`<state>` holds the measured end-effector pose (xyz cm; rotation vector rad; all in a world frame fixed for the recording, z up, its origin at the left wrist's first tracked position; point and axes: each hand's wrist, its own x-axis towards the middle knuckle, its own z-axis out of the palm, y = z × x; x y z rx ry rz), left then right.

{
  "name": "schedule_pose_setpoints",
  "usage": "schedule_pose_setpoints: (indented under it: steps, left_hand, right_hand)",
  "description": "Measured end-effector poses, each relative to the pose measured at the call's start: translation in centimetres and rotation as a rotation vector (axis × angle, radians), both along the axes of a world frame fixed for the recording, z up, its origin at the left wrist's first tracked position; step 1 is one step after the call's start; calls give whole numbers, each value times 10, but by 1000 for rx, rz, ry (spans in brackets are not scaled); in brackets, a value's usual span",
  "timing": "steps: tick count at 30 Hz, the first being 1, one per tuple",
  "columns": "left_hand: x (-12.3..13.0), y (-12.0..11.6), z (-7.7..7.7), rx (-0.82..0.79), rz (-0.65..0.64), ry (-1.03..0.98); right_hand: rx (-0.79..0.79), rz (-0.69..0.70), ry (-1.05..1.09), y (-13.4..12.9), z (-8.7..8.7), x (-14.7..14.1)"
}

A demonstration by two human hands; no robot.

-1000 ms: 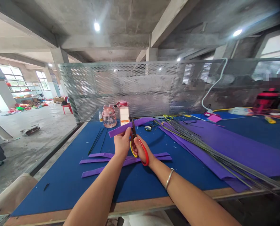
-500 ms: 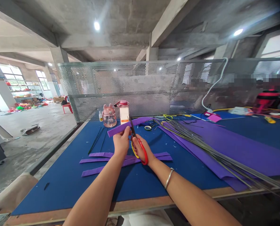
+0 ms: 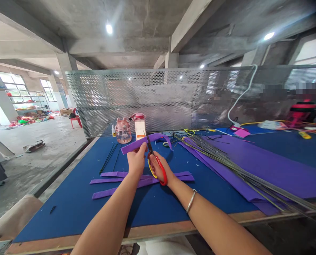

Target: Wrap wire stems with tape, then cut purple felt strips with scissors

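My left hand (image 3: 136, 159) pinches a long purple strip (image 3: 131, 147) between thumb and fingers. The strip's far part arches to the right and its end droops toward the table. In my right hand (image 3: 160, 167) is a pair of scissors (image 3: 162, 170) with one red and one yellow handle loop. Its dark blades point up at the strip, just right of my left thumb; I cannot tell whether they are closed on it. Several cut purple strips (image 3: 108, 180) lie on the blue table (image 3: 75, 209) below my hands, partly hidden by my forearms.
On the right, a bundle of thin grey-green rods (image 3: 227, 161) lies across a large purple sheet (image 3: 275, 166). Behind my hands stand a pink-lidded bottle (image 3: 123, 131) and a white box (image 3: 140, 129). A perforated metal screen (image 3: 136, 92) edges the table's back. Dark thin sticks (image 3: 108, 158) lie left.
The far end of the purple strip has dropped, from stretching out to the right to curling down toward the table. Both hands and the scissors stay almost where they were.
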<state>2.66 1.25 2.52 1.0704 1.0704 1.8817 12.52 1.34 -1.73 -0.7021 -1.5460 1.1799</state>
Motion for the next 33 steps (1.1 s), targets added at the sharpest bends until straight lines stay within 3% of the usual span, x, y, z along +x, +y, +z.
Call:
schedule_pose_setpoints:
  steps: [6,16,22,33]
  left_hand:
    - [1,-4,7,-10,36,-41]
    - [1,3,-4,5,-11,65]
    - [3,0,0,-18,-14,14]
    - [3,0,0,-24,-12,-23]
  right_hand:
    - [72,116,-6,-2,-1,-1]
    - [41,46,36,0,-1,-2]
    - [4,-16,41,-1,-1,-4]
    - [141,-124,-83,4,-5,0]
